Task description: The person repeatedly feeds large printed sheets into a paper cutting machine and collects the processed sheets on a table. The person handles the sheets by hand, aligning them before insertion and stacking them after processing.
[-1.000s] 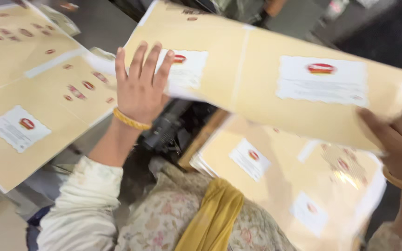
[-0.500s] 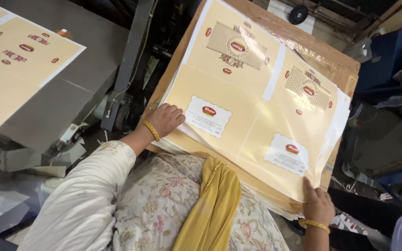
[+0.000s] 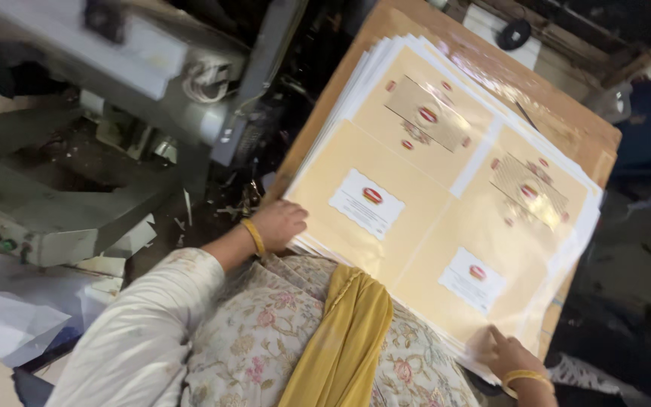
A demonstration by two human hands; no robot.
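I see the left hand (image 3: 279, 224) has slid back to the near left corner of the stack (image 3: 446, 203) of printed tan sheets; half a second ago it lay flat a little further onto the top sheet. Its fingers (image 3: 295, 218) are now curled at the stack's edge, touching the corner, though I cannot tell whether they pinch a sheet or only press against it. The right hand (image 3: 512, 354) sits at the near right corner, fingers (image 3: 496, 337) spread and flat on the top sheet's edge, gripping nothing that I can make out. A second ago both hands held a sheet up in the air; now no sheet is lifted, and the stack lies on a brown board (image 3: 559, 120), fanned slightly at the far edge. By my judgement the sheet has been laid down and both hands are squaring the corners. Beyond the left fingers stands a grey machine (image 3: 114, 98).
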